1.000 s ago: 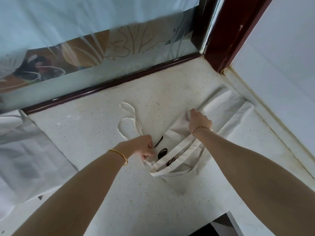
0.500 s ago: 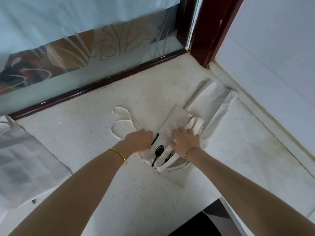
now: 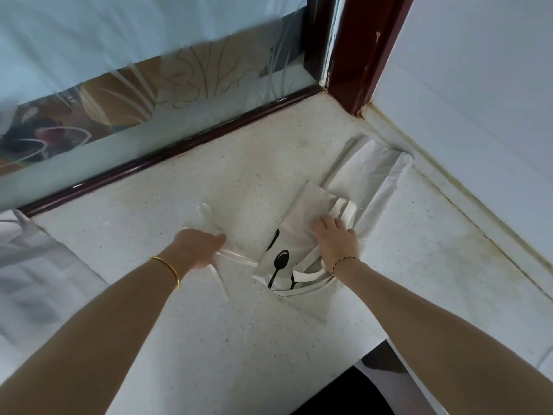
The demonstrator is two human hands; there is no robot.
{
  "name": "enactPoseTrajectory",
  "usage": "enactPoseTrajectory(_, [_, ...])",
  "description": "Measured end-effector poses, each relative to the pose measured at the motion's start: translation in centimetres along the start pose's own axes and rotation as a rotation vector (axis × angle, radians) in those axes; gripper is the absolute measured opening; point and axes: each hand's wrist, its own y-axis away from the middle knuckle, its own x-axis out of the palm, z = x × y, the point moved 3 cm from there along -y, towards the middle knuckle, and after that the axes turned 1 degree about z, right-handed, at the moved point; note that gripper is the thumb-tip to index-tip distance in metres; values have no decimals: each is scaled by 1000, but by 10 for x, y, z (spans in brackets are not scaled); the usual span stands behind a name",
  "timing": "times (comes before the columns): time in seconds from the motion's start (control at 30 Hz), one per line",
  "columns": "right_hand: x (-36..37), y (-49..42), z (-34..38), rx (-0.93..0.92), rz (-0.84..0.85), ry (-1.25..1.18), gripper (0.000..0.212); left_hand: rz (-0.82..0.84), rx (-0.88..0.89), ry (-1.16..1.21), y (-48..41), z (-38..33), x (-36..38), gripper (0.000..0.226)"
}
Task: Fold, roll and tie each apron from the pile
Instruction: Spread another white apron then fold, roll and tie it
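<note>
My right hand point(image 3: 336, 239) lies flat on the folded apron point(image 3: 296, 223), fingers point(image 3: 321, 224) straight & slightly spread, pressing the cloth onto the pale speckled worktop point(image 3: 185, 319). The apron sits mid-worktop, towards the right wall, w/ black spoon print point(image 3: 279, 262) showing at its near end; the unfolded part runs out towards the far right corner. My left hand point(image 3: 199, 247) is just left of it, fingers curled round a thin tie strap point(image 3: 236, 258) that stretches back to the apron's edge. More white aprons point(image 3: 39, 283) are piled at far left.
</note>
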Motion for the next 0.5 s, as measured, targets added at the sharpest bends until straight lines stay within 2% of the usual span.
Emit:
enactPoseTrajectory(0.03, [0, 0, 0, 12, -4, 10, 65, 21, -25, -46, 5, 11, 1, 36])
enactPoseTrajectory(0.13, [-1, -1, 2, 45, -1, -3, 64, -2, -340, -13, 19, 54, -10, 27])
enactPoseTrajectory(0.2, [-2, 0, 6, 67, 13, -19, 67, -97, -514, 7, 27, 76, -23, 29])
enactPoseTrajectory(0.27, [-2, 0, 13, 76, 29, -39, 71, -171, -599, 39, 30, 83, -36, 34])
enactPoseTrajectory(0.3, [-2, 0, 15, 69, 29, -55, 69, -206, -601, 35, 27, 79, -44, 37])
enactPoseTrajectory(0.37, [-3, -1, 19, 49, 3, -105, 49, -261, -557, 162, 13, 59, -59, 39])
enactPoseTrajectory(0.43, [-8, -4, 13, 75, -47, -163, 30, -223, -378, 321, -11, 17, -68, 32])
enactPoseTrajectory(0.5, [-15, -8, -1, 138, -107, -192, 28, -145, -222, 505, -33, -33, -72, 30])
